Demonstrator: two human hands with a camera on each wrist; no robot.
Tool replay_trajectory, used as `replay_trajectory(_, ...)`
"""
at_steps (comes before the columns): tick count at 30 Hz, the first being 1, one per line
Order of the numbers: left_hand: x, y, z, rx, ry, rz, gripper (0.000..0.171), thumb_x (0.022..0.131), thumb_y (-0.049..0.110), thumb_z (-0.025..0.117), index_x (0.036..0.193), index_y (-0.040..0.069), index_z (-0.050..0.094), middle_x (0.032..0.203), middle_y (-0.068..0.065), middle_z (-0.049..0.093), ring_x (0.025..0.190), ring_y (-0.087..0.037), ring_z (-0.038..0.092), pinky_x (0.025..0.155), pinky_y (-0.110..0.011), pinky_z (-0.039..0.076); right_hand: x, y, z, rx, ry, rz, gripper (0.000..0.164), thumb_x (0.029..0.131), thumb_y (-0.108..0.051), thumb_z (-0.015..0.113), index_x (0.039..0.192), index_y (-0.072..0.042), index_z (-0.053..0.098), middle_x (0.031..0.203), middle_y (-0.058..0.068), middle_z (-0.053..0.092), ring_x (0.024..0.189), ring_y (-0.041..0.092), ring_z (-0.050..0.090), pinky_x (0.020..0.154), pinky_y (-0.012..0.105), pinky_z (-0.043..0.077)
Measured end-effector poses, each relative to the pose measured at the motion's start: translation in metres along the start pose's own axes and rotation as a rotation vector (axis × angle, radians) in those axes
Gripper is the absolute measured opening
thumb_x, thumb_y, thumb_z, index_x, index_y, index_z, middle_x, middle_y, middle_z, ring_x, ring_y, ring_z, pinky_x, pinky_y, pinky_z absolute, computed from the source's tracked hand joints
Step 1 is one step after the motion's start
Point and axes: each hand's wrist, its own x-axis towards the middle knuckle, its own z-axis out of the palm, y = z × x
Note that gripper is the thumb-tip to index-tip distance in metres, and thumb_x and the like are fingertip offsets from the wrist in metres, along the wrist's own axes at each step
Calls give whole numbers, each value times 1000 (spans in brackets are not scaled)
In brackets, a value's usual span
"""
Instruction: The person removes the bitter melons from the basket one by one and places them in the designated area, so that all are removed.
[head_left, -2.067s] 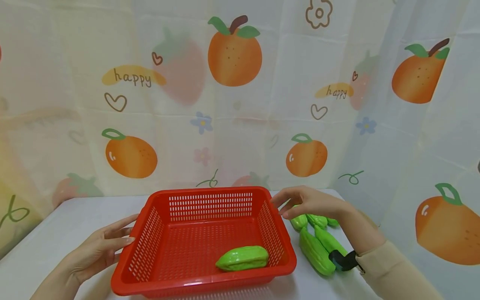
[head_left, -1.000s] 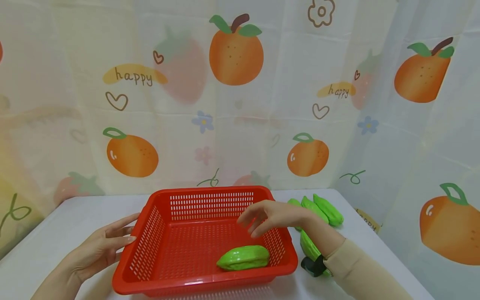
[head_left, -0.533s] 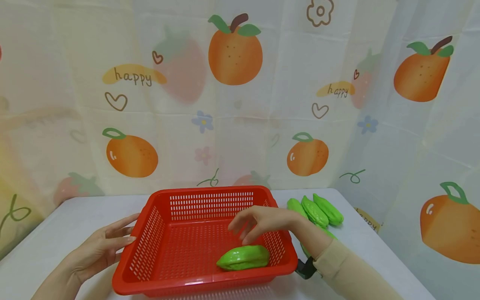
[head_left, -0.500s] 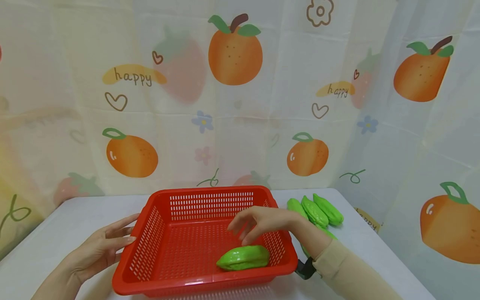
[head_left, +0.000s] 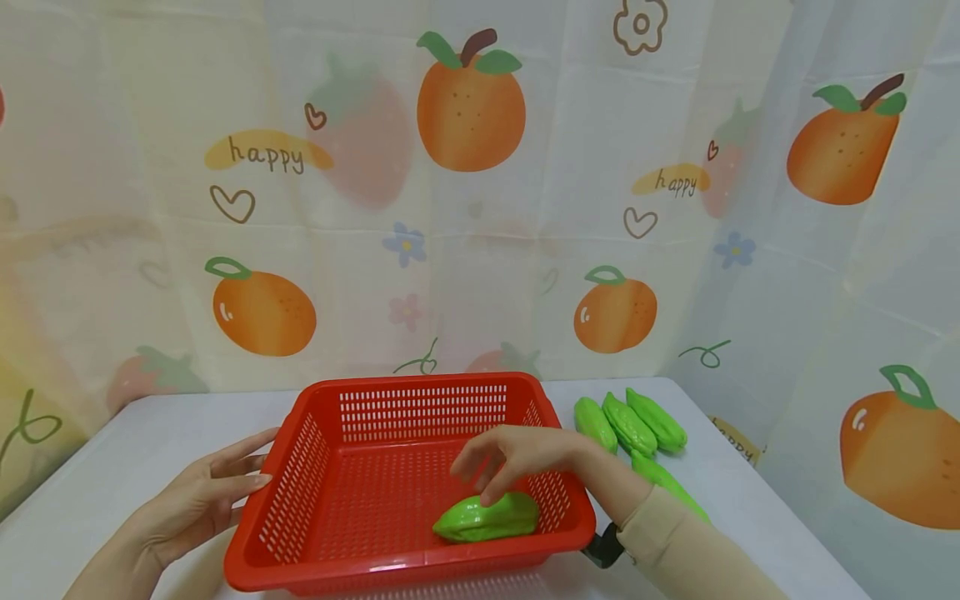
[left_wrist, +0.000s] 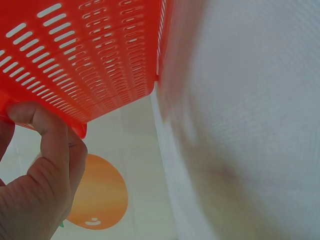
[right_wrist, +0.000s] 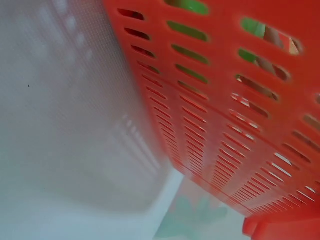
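A red slotted plastic basket stands on the white table. My left hand grips its left rim, thumb on top; the left wrist view shows the bent fingers against the rim. One glossy green, ridged gourd, like a bitter melon, lies in the basket's near right part. My right hand hangs over that gourd with loosely bent fingers, the thumb tip overlapping its top edge; whether it touches cannot be told. In the right wrist view the basket wall hides most of that hand.
Several more green gourds lie on the table to the right of the basket; the right forearm passes in front of the nearer one. A fruit-printed curtain hangs behind the white table and along its right side.
My right hand has moved left from the basket's right rim to above the gourd inside, then sunk a little lower. The left hand and the basket have stayed in place.
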Motion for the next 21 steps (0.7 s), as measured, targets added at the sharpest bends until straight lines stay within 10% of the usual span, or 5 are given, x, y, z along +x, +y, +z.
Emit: replay_trajectory(21,0,1,1,-2,20,-5,49,106,10,38,128,48,58,121,11,67,105,-11,69,91,-32,59,7,4,6,-124,-79,88,46,82,-7,75,126,-13,64,124,-4,68,105,7,63,88,18,52)
